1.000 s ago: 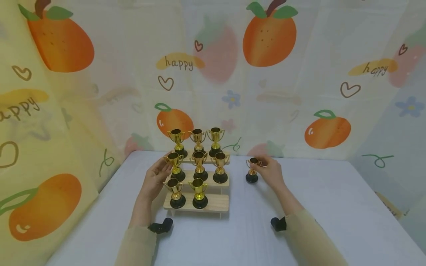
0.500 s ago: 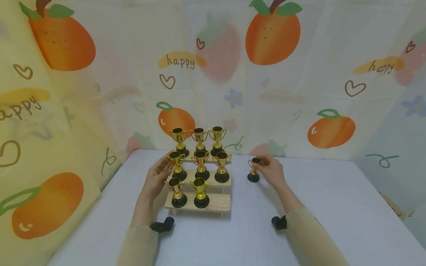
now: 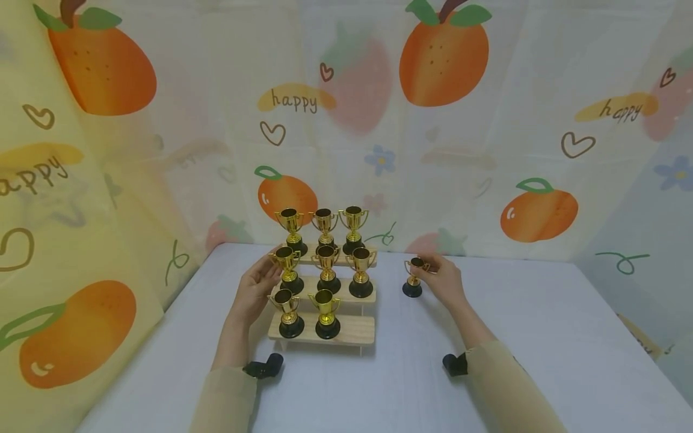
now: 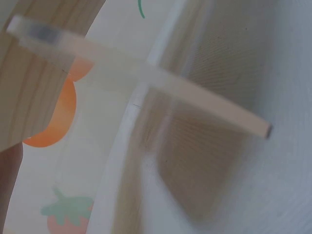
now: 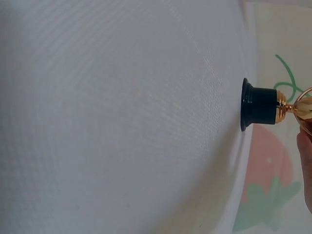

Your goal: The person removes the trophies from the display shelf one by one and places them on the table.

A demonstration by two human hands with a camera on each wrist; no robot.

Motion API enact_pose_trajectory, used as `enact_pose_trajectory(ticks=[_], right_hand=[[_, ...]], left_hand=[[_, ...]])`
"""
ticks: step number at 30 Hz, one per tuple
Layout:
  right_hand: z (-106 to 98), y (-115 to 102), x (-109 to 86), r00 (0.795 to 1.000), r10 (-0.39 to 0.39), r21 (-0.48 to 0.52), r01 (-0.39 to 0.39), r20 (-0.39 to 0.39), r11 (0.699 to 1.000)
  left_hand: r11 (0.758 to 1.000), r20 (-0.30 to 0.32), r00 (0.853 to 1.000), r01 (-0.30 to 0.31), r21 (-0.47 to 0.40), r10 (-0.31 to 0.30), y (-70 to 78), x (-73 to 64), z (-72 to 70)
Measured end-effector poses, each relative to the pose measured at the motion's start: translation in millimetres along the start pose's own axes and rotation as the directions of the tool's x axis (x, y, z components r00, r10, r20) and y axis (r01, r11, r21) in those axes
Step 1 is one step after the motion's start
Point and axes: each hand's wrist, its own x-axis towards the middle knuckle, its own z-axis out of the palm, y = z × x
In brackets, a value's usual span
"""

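Observation:
My right hand [image 3: 444, 279] pinches a small gold trophy [image 3: 412, 281] by its cup, right of the stand. The trophy is upright, its black base close to the tablecloth. In the right wrist view that trophy [image 5: 265, 106] lies sideways, with a fingertip at its cup. At the left side of a three-tier wooden stand [image 3: 354, 328], my left hand [image 3: 254, 291] has its fingers by the upper tiers; their tips are partly hidden behind a gold trophy [image 3: 287, 269]. The left wrist view shows a finger [image 4: 9, 170] against the end of a wooden shelf [image 4: 39, 73].
Three trophies stand on the top tier, three on the middle one and two on the lowest, at its left and middle. White cloth covers the table [image 3: 411, 373]. A fruit-printed curtain [image 3: 346, 150] hangs behind and beside it.
The head view has shifted slightly, moving everything a little to the right in it. Both hands, the pinched trophy and the stand keep their places relative to each other.

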Motion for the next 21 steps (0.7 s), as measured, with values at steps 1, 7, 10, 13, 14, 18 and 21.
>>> enact_pose_trajectory(ticks=[1, 7, 10, 13, 14, 18, 21], right_hand=[[0, 0, -0.4, 1.0, 0.007, 0.003, -0.007, 0.001, 1.0], [-3, -4, -5.0, 0.998, 0.06, 0.05, -0.06, -0.011, 0.997], [-3, -9, -8.2, 0.996, 0.05, 0.074, -0.045, -0.079, 0.996], [-3, -16, -13.1, 0.982, 0.007, 0.114, 0.014, -0.188, 0.993], [-3, -19, -15.0, 0.974, -0.013, 0.124, 0.041, -0.225, 0.991], [-6, -33, -24.2, 0.944, -0.071, 0.166, 0.13, -0.321, 0.977], [-9, -49, -33.3, 0.931, -0.101, 0.203, 0.181, -0.352, 0.962]], left_hand=[[1.0, -0.002, 1.0, 0.006, 0.0, -0.006, 0.2, 0.0, 0.2], [1.0, -0.01, 1.0, 0.026, 0.01, -0.026, -0.2, 2.7, -0.1], [0.999, -0.018, 1.0, 0.026, 0.019, -0.026, -0.7, 3.4, -0.1], [0.999, -0.026, 0.999, 0.033, 0.022, -0.032, -0.5, 2.9, 0.5], [0.999, -0.025, 0.999, 0.031, 0.025, -0.031, -0.5, 2.7, 0.6], [0.999, -0.023, 0.999, 0.029, 0.031, -0.028, 0.3, 1.3, 0.5], [0.999, -0.022, 0.999, 0.03, 0.036, -0.03, 1.2, 1.5, 1.1]])
